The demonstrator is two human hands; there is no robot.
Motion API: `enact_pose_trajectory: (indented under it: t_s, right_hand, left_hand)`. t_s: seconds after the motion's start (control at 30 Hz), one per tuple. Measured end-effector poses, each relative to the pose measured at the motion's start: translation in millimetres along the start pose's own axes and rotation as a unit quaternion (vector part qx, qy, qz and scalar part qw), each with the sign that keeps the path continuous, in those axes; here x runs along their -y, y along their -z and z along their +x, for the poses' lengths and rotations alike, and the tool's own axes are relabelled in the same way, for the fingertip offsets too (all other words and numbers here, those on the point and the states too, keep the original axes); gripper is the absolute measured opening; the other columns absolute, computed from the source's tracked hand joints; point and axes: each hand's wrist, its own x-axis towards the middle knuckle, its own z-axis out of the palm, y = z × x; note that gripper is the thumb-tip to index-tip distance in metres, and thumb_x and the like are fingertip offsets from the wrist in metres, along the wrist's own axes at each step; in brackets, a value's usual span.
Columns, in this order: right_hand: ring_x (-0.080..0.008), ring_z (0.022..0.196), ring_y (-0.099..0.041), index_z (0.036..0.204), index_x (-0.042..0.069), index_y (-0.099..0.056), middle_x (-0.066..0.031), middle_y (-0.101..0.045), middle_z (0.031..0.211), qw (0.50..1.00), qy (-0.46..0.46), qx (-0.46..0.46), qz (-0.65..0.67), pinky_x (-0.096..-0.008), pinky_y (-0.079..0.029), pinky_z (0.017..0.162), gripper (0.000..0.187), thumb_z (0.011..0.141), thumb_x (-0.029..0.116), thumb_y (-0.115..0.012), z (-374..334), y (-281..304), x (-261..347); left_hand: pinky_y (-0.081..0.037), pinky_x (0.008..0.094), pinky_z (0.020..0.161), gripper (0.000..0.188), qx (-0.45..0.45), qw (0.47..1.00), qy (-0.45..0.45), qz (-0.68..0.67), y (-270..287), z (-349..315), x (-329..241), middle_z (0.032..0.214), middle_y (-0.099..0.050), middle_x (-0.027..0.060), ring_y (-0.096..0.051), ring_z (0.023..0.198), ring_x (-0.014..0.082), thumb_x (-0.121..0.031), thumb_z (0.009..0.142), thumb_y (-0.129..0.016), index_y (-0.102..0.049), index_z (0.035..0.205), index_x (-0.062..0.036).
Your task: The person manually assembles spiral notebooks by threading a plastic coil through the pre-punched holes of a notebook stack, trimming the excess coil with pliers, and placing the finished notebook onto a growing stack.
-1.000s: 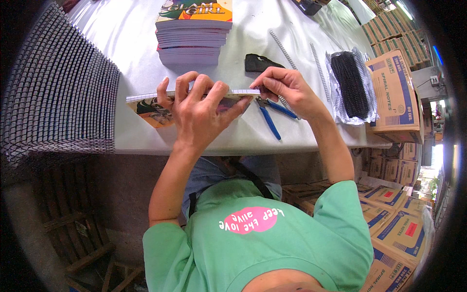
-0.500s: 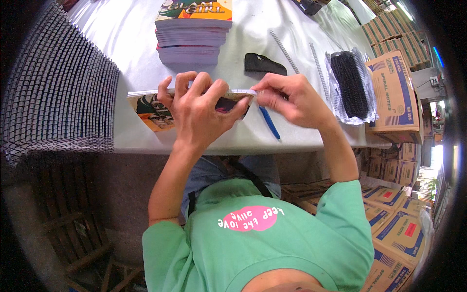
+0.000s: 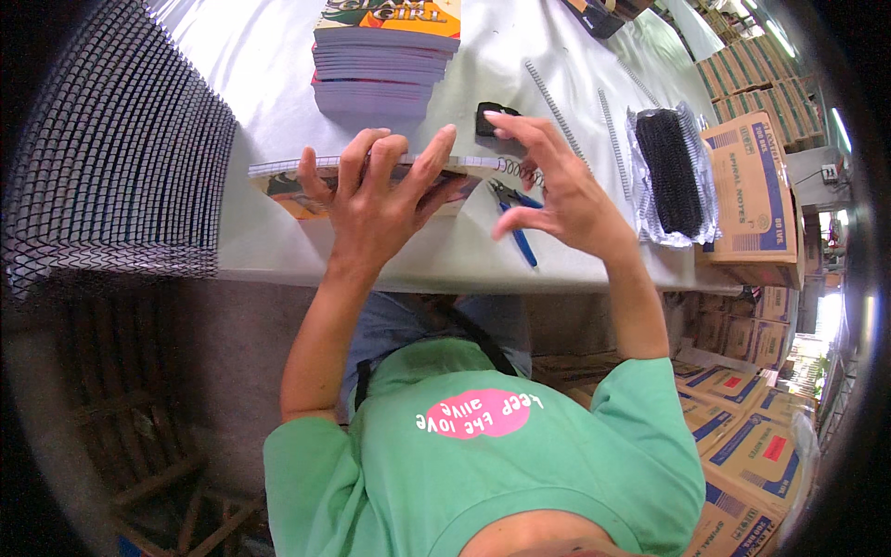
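Observation:
A notebook with a colourful cover stands on its long side near the table's front edge, its spine up. My left hand holds it, fingers spread over the spine and thumb against the near cover. A loose wire-like spiral coil sticks out past the spine's right end. Beside that coil my right hand is open, thumb and fingers apart. Below its fingers lie cutting pliers with blue handles. A small black object sits just beyond the right fingertips, partly covered.
A stack of notebooks stands at the back. Black spirals are piled high at the left. Loose coils, a wrapped bundle of black coils and a cardboard box lie to the right. More boxes stand below.
My right hand has let go of the notebook's right end and opened, moving slightly right. The protruding coil and the pliers' jaws now show. My left fingers have spread wider.

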Motion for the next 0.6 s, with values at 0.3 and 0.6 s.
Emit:
enact_pose_trajectory:
  t_s: [0.3,0.6]
  right_hand:
    - [-0.0200,0.071,-0.061,0.109,0.004,-0.057,-0.0099,-0.060,0.078,0.922,-0.239,0.241,0.184,-0.0285,-0.050,0.062,0.022,0.087,0.005,-0.053,9,20,-7]
    - [-0.0195,0.100,-0.059,0.121,0.006,-0.051,-0.0076,-0.059,0.112,0.960,-0.101,0.115,-0.236,-0.0333,-0.048,0.088,0.043,0.079,-0.002,-0.053,-19,-14,-149]
  left_hand:
    - [-0.017,0.0472,0.103,0.046,0.069,0.992,0.018,-0.107,15,4,0,0.083,-0.045,-0.0017,-0.047,0.090,0.0170,-0.044,0.064,-0.075,-0.063,0.106,-0.0282]
    - [-0.012,0.0487,0.108,0.043,0.104,0.980,0.019,-0.169,24,-3,3,0.089,-0.050,0.0018,-0.047,0.106,0.0224,-0.040,0.059,-0.080,-0.063,0.093,-0.0202]
